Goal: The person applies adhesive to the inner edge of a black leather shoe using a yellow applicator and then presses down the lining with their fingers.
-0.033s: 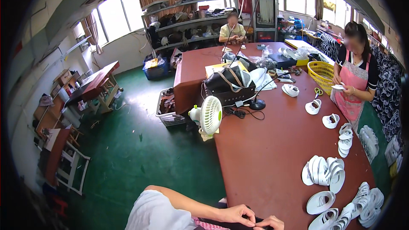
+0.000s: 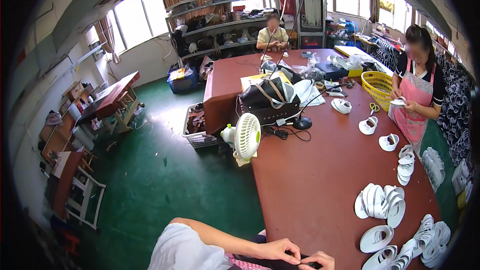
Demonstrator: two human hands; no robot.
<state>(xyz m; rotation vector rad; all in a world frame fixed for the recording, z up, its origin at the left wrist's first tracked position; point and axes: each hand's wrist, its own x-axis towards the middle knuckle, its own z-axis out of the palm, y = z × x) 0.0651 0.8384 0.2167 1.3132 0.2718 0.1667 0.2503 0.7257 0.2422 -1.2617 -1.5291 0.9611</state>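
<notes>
My left hand (image 2: 281,251) and my right hand (image 2: 319,261) are close together at the table's near left edge, low in the picture. Thumb and fingers of both are pinched on a black piece (image 2: 303,258), soft-looking and mostly hidden by the fingers and the lower rim; its kind does not show. More dark material lies below my hands, over pink checked cloth (image 2: 245,264). On the red-brown table (image 2: 310,180), to the right of my hands, stand white shoe uppers (image 2: 376,238), some single and others nested in rows.
A small green-and-white fan (image 2: 247,136) is at the table's left edge. Behind it are a black bag (image 2: 270,97) and cables. At right, a co-worker in a pink apron (image 2: 416,95) handles a white piece beside a yellow basket (image 2: 376,87). Another person (image 2: 272,35) sits at the far end.
My hands have shifted very slightly, still pinched together on the black piece. The co-worker at right has tilted the white piece a little.
</notes>
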